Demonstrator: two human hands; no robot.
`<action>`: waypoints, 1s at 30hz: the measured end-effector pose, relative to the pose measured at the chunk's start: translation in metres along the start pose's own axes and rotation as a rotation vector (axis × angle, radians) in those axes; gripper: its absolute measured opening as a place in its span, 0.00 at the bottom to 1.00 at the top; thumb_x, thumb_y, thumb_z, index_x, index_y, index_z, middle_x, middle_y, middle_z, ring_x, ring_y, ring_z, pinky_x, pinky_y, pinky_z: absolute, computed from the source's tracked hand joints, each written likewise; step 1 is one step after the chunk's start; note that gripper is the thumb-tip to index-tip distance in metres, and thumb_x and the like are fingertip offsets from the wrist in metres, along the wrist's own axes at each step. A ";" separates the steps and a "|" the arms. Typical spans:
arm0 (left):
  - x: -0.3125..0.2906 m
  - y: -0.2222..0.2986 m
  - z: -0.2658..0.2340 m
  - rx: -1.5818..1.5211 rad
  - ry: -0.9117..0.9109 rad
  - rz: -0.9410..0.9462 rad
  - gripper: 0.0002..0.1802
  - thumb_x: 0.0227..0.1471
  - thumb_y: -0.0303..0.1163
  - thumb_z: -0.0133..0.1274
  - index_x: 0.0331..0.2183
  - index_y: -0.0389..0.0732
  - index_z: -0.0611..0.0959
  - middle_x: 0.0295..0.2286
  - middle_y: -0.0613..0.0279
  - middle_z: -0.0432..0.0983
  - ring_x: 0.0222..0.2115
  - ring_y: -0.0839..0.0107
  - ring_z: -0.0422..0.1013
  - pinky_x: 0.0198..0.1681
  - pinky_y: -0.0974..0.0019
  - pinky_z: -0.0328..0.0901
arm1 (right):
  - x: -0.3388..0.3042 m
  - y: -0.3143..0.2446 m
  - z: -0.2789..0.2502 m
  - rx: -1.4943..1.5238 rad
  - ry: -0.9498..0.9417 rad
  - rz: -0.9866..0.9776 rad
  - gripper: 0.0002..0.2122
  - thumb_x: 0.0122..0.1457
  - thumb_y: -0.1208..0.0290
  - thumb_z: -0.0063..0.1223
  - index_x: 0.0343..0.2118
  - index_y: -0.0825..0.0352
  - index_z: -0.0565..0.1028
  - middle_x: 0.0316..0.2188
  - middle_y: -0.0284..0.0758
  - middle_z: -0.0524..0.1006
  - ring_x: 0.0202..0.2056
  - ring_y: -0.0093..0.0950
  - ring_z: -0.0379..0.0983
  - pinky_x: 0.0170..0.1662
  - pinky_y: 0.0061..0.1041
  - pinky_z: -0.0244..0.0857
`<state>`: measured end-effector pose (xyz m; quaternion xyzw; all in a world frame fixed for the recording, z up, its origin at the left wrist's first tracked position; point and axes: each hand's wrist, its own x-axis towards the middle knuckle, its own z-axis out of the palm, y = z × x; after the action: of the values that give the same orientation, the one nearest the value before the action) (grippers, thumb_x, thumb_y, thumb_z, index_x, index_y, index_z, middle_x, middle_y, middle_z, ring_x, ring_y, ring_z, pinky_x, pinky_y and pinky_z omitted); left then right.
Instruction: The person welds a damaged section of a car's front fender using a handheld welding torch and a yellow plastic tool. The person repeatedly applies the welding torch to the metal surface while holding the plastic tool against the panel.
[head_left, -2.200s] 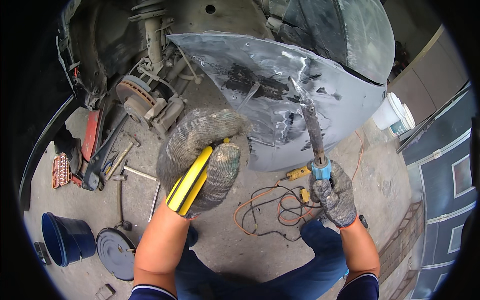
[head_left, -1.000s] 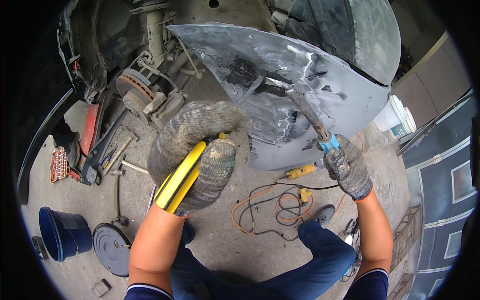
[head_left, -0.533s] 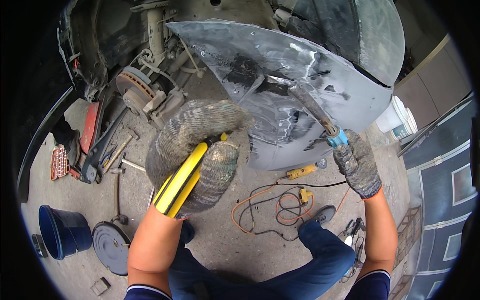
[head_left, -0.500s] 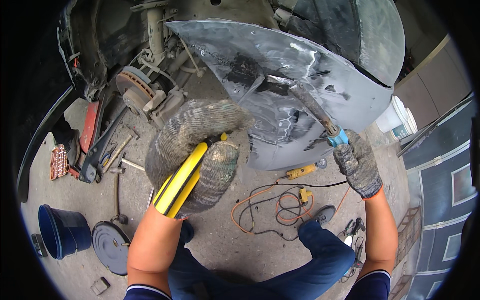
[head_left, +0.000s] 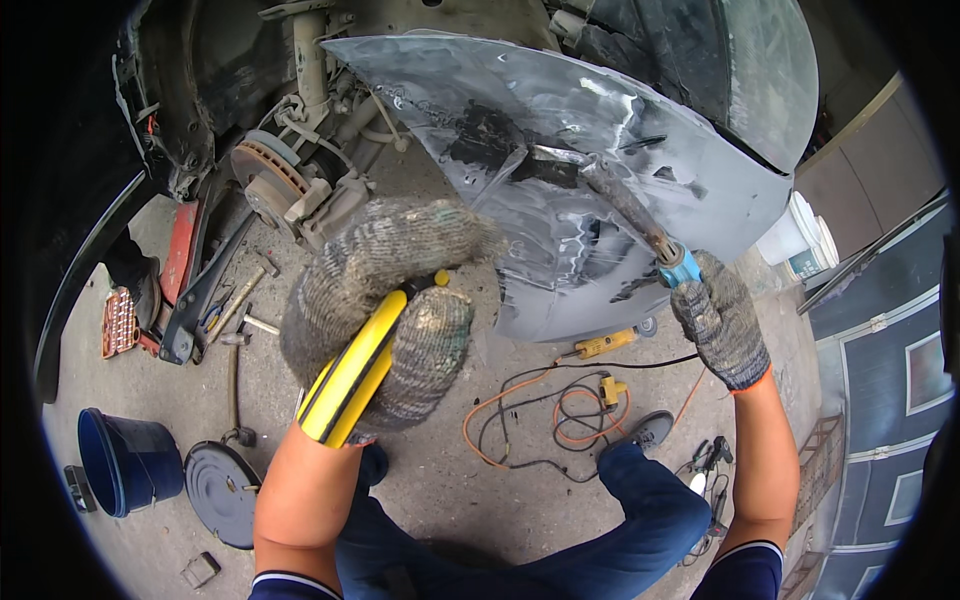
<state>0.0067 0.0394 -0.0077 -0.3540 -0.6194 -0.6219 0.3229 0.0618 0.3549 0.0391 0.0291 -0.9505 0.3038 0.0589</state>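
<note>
My left hand [head_left: 390, 310], in a grey knit glove, is closed around a yellow-and-black handled tool [head_left: 352, 375]. A narrow grey strip [head_left: 500, 178] lies in line with that handle beyond the glove; whether it belongs to the tool is hidden. Gripped in my gloved right hand [head_left: 722, 325] is a soldering iron [head_left: 630, 212] with a blue handle collar and rusty barrel. Its bright flat tip rests on or just over a dark patch of the scuffed grey car body panel [head_left: 560, 90], meeting the strip's far end. Pale scrapes and torn-looking marks surround that spot.
A brake disc [head_left: 268, 175] and a red jack [head_left: 178, 250] are at left. Hammers [head_left: 233, 375], a blue bucket [head_left: 128, 465] and a round black lid [head_left: 220, 495] lie on the floor. A yellow power tool [head_left: 606, 343] and looped cords [head_left: 510, 445] lie below the panel; white buckets [head_left: 795, 240] stand right.
The iron's handle and my right hand have shifted slightly right, its tip staying near the dark patch. My left hand has moved a little left with its tool. Both grips stay closed.
</note>
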 end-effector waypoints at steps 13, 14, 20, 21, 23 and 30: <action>-0.005 0.005 -0.004 0.107 -0.092 0.007 0.18 0.56 0.39 0.57 0.42 0.34 0.79 0.39 0.49 0.78 0.39 0.61 0.75 0.45 0.58 0.70 | 0.002 0.013 0.009 0.017 -0.003 0.003 0.15 0.63 0.58 0.50 0.39 0.68 0.74 0.28 0.41 0.75 0.28 0.36 0.71 0.35 0.32 0.65; -0.006 0.005 -0.004 0.116 -0.090 0.007 0.18 0.56 0.39 0.57 0.42 0.34 0.79 0.39 0.49 0.78 0.39 0.61 0.75 0.45 0.58 0.70 | 0.002 0.013 0.010 0.044 -0.009 0.022 0.15 0.63 0.59 0.50 0.39 0.68 0.74 0.28 0.42 0.75 0.29 0.37 0.71 0.35 0.33 0.65; -0.008 0.004 -0.004 0.158 -0.080 0.009 0.19 0.56 0.39 0.57 0.42 0.34 0.79 0.39 0.49 0.78 0.38 0.61 0.75 0.45 0.58 0.70 | 0.004 0.022 0.011 -0.041 0.012 -0.072 0.15 0.62 0.58 0.50 0.39 0.69 0.74 0.29 0.45 0.75 0.30 0.44 0.72 0.35 0.36 0.65; -0.007 0.003 -0.004 0.161 -0.086 0.017 0.19 0.56 0.39 0.57 0.42 0.34 0.79 0.39 0.49 0.78 0.38 0.61 0.75 0.45 0.58 0.70 | 0.004 0.022 0.011 -0.052 0.013 -0.077 0.16 0.62 0.58 0.50 0.39 0.69 0.74 0.29 0.45 0.75 0.30 0.44 0.72 0.35 0.37 0.65; -0.004 0.004 -0.005 0.167 -0.104 0.039 0.19 0.56 0.39 0.56 0.42 0.34 0.79 0.39 0.48 0.78 0.38 0.61 0.75 0.44 0.58 0.70 | 0.003 0.022 0.011 -0.052 0.006 -0.073 0.16 0.62 0.58 0.50 0.39 0.69 0.73 0.29 0.46 0.74 0.31 0.46 0.72 0.35 0.38 0.65; -0.007 0.000 -0.004 0.090 -0.080 0.001 0.18 0.57 0.38 0.56 0.42 0.34 0.79 0.39 0.48 0.78 0.37 0.60 0.75 0.44 0.58 0.71 | 0.003 0.021 0.011 -0.018 0.009 -0.042 0.15 0.62 0.59 0.49 0.39 0.69 0.74 0.29 0.47 0.74 0.30 0.46 0.72 0.35 0.38 0.65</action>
<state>0.0107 0.0351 -0.0132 -0.3641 -0.6588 -0.5787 0.3140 0.0557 0.3659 0.0187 0.0470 -0.9521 0.2940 0.0698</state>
